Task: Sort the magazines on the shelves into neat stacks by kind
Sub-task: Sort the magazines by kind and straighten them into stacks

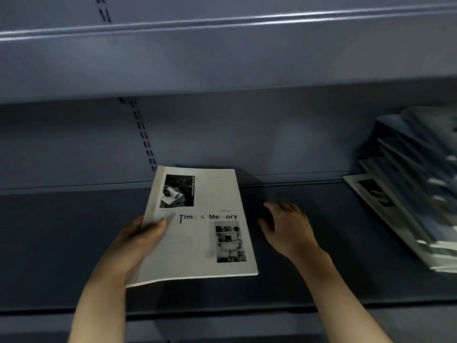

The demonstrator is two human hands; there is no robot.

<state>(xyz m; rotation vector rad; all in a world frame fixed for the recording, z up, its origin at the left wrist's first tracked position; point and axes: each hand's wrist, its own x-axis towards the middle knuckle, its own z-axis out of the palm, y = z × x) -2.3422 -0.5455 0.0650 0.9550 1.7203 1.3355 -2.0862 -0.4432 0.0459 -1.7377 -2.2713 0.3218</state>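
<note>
Grey-white paper cover, printed with two dark photographs and a title that reads roughly "Time & Memory": this magazine is held over the middle of the shelf, tilted, its far edge close to the back wall; the left hand grips it at its left edge, thumb on top of the cover, likely so that it can be laid flat as the start of a new pile; the right hand hovers just beside its right edge, fingers loose and holding nothing, probably ready to square it up. Well apart on the right, a slumped stack of magazines leans in a fanned heap, not yet sorted; blur hides their covers. Shelf and back panel are dull blue-grey metal; a slotted upright runs up the back; another shelf hangs overhead; the light is dim.
</note>
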